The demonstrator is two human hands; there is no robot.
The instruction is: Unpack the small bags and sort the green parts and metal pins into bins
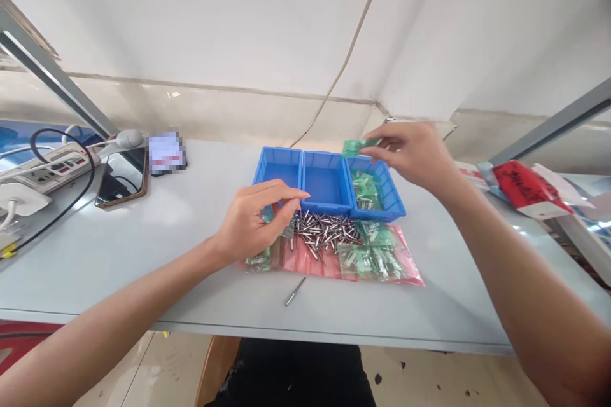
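My right hand [408,151] pinches a small green plastic bag [354,147] above the back of the right blue bin [398,206]. More green bags with small metal pieces [366,189] lie inside that bin. My left hand [255,219], thumb and forefinger pressed together, hovers at the left end of a pile of metal pins [327,232]. What its fingertips hold, if anything, I cannot make out. The pins lie on a pink plastic sheet [305,262], with filled green bags [372,261] at its right and others partly hidden beneath my left hand.
The middle blue bin [327,208] and left blue bin [279,150] stand beside the right one. A single pin [295,291] lies near the table's front edge. On the left are a phone [123,175] and a power strip [62,168]; a red-and-white package [529,187] sits right.
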